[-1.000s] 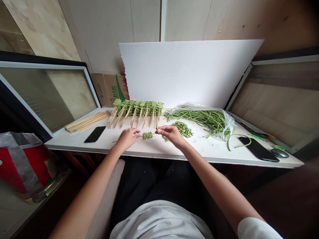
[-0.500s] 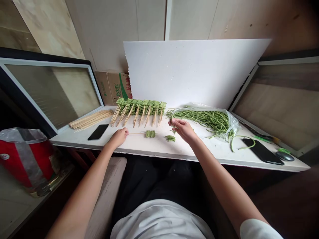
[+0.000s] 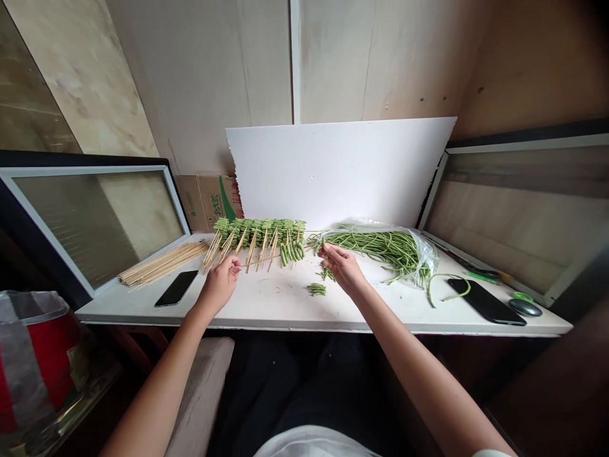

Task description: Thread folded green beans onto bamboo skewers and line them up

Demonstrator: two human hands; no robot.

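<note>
I watch through the head camera. The left hand (image 3: 219, 285) closes in a narrow grip on one end of a thin bamboo skewer (image 3: 261, 260), and cut green beans (image 3: 291, 252) are threaded near its far end. In this view those beans overlap the lower ends of a row of bean skewers (image 3: 257, 233), so I cannot tell if they touch. The right hand (image 3: 343, 266) is near the skewer tip, with its fingers (image 3: 325, 251) pinched narrow; I cannot tell if they hold something. Just below them lie a few loose bean pieces (image 3: 326, 274), and a small group of bean pieces (image 3: 316, 289) sits on the white counter (image 3: 266, 315). Beside the right hand is a plastic bag of long beans (image 3: 380, 251). Left of the row lie a bundle of bare skewers (image 3: 164, 263) and a black phone (image 3: 177, 288); a second phone (image 3: 486, 301) lies at the right.
</note>
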